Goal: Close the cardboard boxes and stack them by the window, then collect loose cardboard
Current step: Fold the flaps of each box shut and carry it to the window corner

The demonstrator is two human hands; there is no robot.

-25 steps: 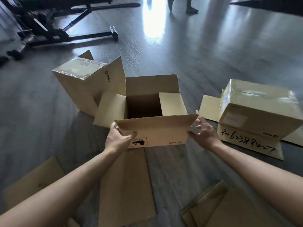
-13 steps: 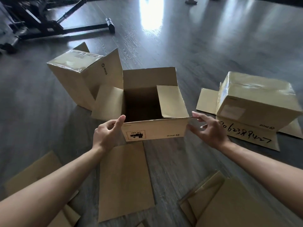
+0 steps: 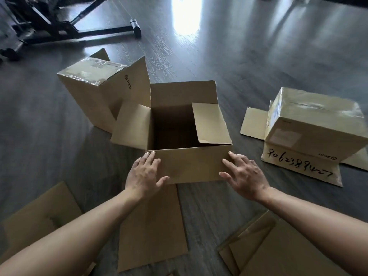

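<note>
Both hands lie flat, fingers spread, on the near flap of the open box (image 3: 189, 124) at centre: left hand (image 3: 144, 174), right hand (image 3: 246, 174). The far-left box (image 3: 99, 92) reads "pico"; the right box (image 3: 310, 128) bears handwritten digits (upside down, roughly "8062388427").

One head-worn camera is looking forward and steeply down at a dark wood floor (image 3: 249, 56), from above and just behind the person's outstretched forearms. It is sitting close: the open cardboard box (image 3: 187, 162) is filling the middle of the frame, with the left hand (image 3: 144, 173) and right hand (image 3: 246, 176) just below it. The wide lens is bending the edges, and the far floor is running out of the top of the frame. No second view is sharing the scene.
</note>
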